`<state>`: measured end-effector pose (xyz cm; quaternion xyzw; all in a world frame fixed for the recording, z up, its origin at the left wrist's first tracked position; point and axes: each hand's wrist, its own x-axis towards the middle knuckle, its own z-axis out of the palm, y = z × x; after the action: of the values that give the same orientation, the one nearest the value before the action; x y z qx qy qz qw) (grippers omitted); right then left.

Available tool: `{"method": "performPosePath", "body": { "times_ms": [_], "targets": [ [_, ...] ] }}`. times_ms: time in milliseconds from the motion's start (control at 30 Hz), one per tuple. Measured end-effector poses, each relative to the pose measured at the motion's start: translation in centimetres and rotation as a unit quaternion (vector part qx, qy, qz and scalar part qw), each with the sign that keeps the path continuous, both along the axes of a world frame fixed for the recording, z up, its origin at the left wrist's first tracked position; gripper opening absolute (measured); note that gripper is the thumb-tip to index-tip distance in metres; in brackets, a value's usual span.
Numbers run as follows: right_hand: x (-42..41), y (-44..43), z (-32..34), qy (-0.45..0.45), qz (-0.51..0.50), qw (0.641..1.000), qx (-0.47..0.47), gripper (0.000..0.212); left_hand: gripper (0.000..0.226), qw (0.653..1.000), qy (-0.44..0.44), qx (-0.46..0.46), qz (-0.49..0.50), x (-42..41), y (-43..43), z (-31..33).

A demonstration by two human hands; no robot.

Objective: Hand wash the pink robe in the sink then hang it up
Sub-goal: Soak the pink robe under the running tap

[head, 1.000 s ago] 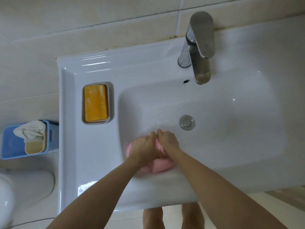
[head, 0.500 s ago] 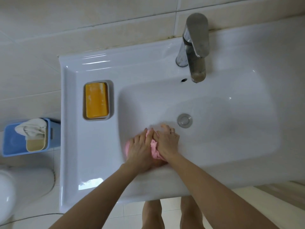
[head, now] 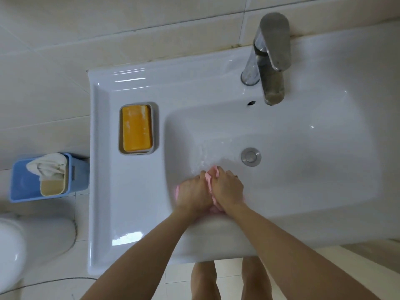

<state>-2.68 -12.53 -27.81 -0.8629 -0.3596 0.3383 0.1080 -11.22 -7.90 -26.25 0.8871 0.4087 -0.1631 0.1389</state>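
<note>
At a white bathroom sink [head: 134, 213], left hand [head: 192, 191] and right hand [head: 228, 189] clench the pink robe [head: 209, 179] mid-scrub; rinsing likely comes next.

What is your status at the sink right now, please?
Left hand and right hand both gripping pink robe. Robe bunched in sink, beside drain. No stream visible from faucet. Nothing in the way.
</note>
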Motion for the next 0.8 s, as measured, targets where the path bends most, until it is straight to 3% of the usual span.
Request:
{"method": "performPosePath", "body": {
  "times_ms": [100,233,333,433,533,633,733,800],
  "targets": [
    [0.3,0.4,0.0,-0.005,-0.008,1.000,0.014,0.097,0.055,1.000,-0.004,0.001,-0.011,0.2,0.2,-0.1],
    [0.2,1.0,-0.5,-0.023,-0.034,0.998,0.047,0.057,0.036,1.000,0.021,-0.010,0.001,0.4,0.5,-0.1],
    [0.4,0.9,-0.6,-0.019,-0.053,0.996,0.063,0.059,0.033,1.000,0.020,-0.021,0.001,0.5,0.5,-0.1],
    [1.1,1.1,-1.3,0.031,-0.107,0.993,0.039,0.042,0.031,0.998,0.001,-0.054,0.017,0.6,0.6,-0.1],
    [1.3,1.3,-1.6,0.060,-0.169,0.983,0.035,0.045,0.032,0.996,0.006,-0.085,0.025,0.6,0.8,0.1],
    [1.5,1.4,-0.7,0.101,-0.164,0.981,0.007,0.042,0.026,0.991,-0.023,-0.124,0.048,0.1,0.7,0.8],
    [1.9,2.9,1.3,0.208,-0.128,0.969,-0.027,0.031,0.033,0.993,-0.059,-0.085,0.065,-0.9,0.4,2.2],
    [1.7,4.9,3.1,0.134,-0.074,0.988,-0.012,0.030,0.037,0.991,-0.071,-0.046,0.104,-1.8,0.4,3.6]
  ]
}}
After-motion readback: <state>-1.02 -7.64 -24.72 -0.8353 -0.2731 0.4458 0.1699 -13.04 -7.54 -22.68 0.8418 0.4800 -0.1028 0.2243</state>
